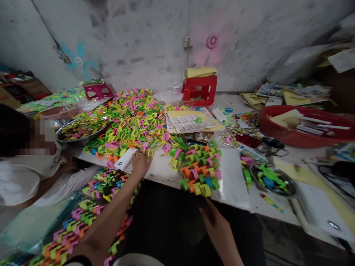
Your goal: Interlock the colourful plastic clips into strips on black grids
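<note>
My left hand (141, 164) reaches to the front edge of a heap of small colourful plastic pieces (135, 120). Its fingers are curled down beside a white flat device (124, 159), among a few yellow pieces; what they grip is too small to make out. At the table's front edge, my right hand (219, 227) has its thumb and fingers apart and holds nothing visible. Just above it, interlocking plastic pieces in rows (200, 170) lie beside a clear plastic sheet or bag (234, 179), partly over the table edge.
A metal bowl of green pieces (273, 180), a metal mug (271, 147) and a red basin (294, 127) stand to the right. Printed sheets (191, 122) lie behind, near a red stool (199, 88). Another person (24, 173) sits at left, beside bagged pieces (80, 221).
</note>
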